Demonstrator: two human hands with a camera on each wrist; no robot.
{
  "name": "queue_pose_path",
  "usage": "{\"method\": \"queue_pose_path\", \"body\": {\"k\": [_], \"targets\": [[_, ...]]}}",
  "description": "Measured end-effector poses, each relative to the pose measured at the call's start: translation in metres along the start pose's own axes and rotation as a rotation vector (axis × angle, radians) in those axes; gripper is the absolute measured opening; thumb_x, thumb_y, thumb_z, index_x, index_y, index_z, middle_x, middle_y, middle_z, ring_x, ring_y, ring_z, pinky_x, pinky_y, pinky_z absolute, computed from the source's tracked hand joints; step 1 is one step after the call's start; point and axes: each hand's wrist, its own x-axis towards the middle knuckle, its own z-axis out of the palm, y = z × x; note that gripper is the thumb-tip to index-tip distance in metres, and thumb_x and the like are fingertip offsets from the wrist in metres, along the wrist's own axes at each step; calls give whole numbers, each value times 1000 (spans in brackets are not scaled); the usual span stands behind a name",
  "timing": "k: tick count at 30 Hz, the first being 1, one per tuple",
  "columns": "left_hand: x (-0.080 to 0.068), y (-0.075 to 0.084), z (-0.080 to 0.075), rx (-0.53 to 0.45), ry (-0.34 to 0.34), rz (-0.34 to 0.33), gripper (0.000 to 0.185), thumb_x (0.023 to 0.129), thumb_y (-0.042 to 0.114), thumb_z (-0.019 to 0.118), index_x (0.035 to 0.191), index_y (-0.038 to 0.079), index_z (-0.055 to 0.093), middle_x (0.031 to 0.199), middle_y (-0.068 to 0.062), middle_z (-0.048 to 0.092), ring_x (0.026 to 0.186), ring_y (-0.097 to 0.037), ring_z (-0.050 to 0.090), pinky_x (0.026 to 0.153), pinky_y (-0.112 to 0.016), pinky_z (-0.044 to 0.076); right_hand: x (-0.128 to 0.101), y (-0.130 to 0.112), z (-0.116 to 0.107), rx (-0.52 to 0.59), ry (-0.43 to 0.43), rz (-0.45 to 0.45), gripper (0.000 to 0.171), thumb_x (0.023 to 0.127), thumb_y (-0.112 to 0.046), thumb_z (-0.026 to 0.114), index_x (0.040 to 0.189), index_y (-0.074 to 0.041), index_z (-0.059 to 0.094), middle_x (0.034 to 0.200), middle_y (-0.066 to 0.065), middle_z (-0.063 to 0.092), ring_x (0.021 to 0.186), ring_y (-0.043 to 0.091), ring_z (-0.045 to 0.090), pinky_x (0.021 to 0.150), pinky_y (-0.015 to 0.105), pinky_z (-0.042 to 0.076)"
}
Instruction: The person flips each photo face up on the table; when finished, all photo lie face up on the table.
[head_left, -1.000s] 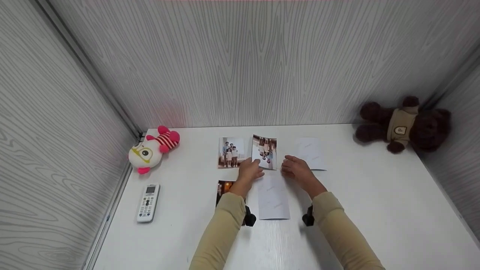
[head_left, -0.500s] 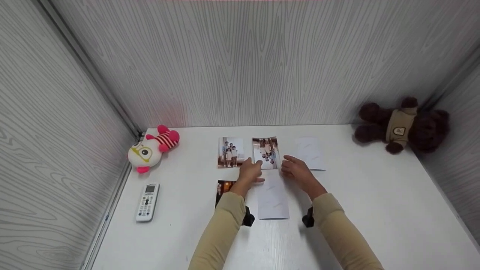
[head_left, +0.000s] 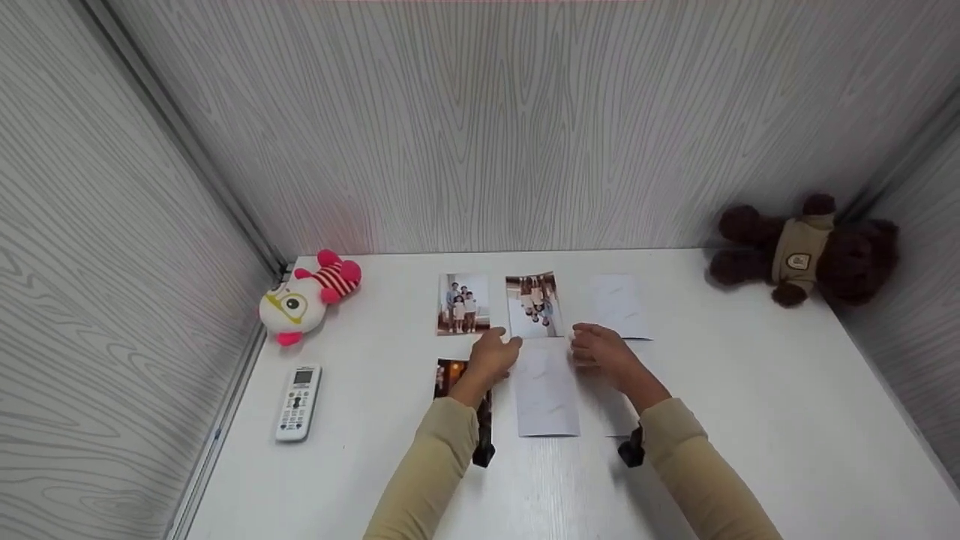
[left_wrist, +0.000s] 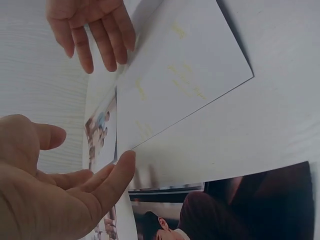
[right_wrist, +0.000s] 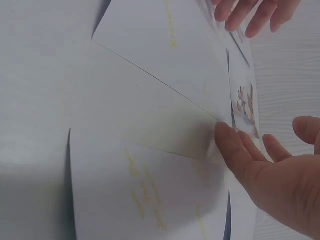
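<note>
White and lit from above, the table [head_left: 750, 420] is closed in by grey wood-grain walls on three sides. Nearest the viewer, a face-down white card [head_left: 546, 394] is laid between the two beige sleeves, with a dark photo [head_left: 450, 375] partly covered by the left forearm just beside it. A second face-down sheet [right_wrist: 150, 200] is seen under the right forearm in the right wrist view.

The left hand [head_left: 495, 354] is held at the upper left corner of the card, its fingers [left_wrist: 112, 180] straight and relaxed, one fingertip at the corner; nothing is gripped. The right hand [head_left: 604, 351] is held at the card's upper right corner, fingers [right_wrist: 232, 150] extended and loosely spread, the tip of one resting at the card's edge; nothing is pinched. Both palms are turned inward toward each other, wrists low over the table.

Just beyond the fingertips, a photo of a small group [head_left: 534, 304] is laid face up, close to both hands. Beside it to the left lies a family photo [head_left: 463, 304], and to the right another white card [head_left: 619, 306].

Farther off, a remote control [head_left: 297, 401] and a pink-and-white plush toy [head_left: 307, 297] are placed at the left edge, and a brown teddy bear [head_left: 806, 249] is propped in the far right corner.
</note>
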Motion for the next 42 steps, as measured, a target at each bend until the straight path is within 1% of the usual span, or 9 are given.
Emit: {"method": "queue_pose_path", "body": {"k": [8,12,15,18,20,23,31,38,42], "targets": [[-14,-6,-5,-249,-142,-111,64,103,30,53,156,1,34,157,-25,38,134,-46,52,97,-50,57,-16,3,5,1,-33,69,54,108,-26,45,157,-4,32,159,25,35,147,42,37,115,56,41],[-15,-9,-10,-390,-168,-182,60,102,28,55,150,-3,37,117,-21,55,109,-36,62,91,-50,57,-21,3,7,99,-36,113,56,109,-27,44,158,-5,29,163,27,28,151,42,30,115,58,41],[-13,-11,-12,-455,-196,-217,50,103,28,53,141,-1,40,89,-5,38,78,-19,44,78,-43,52,-22,4,8,190,-40,137,57,109,-26,43,159,-5,26,163,28,25,152,42,28,113,59,42],[-12,-12,-12,-474,-211,-233,53,104,30,52,145,0,39,98,-11,51,79,-19,48,78,-41,52,-22,5,9,250,-33,151,57,110,-27,43,159,-6,26,163,27,26,151,41,30,112,59,43],[-12,-12,-11,-484,-201,-240,59,104,29,52,151,-2,35,124,-22,55,99,-28,61,88,-46,56,-21,5,10,266,-30,157,56,109,-27,43,159,-7,26,163,26,28,150,39,32,112,58,44],[-12,-12,-9,-493,-182,-254,64,103,29,53,154,-4,32,146,-30,46,129,-40,55,101,-54,54,-22,4,11,280,-18,166,55,109,-28,44,158,-9,29,160,25,32,146,37,38,111,56,45],[-8,-7,-9,-399,-157,-221,61,103,29,54,152,-5,37,146,-26,46,137,-40,48,106,-51,51,-14,-5,12,179,19,140,56,108,-29,46,157,-7,30,158,24,34,139,36,43,113,50,44],[15,7,-2,-323,-53,-107,58,102,26,52,150,-5,41,156,-21,43,142,-36,45,112,-45,47,9,-22,11,112,71,96,54,109,-25,42,157,-4,29,163,23,30,149,39,35,122,49,34],[29,8,2,-327,-25,-129,55,103,26,50,150,-3,43,155,-19,44,143,-34,45,112,-43,48,24,-27,13,79,96,112,55,110,-27,41,158,-4,27,163,22,30,149,37,35,122,47,35]]}}
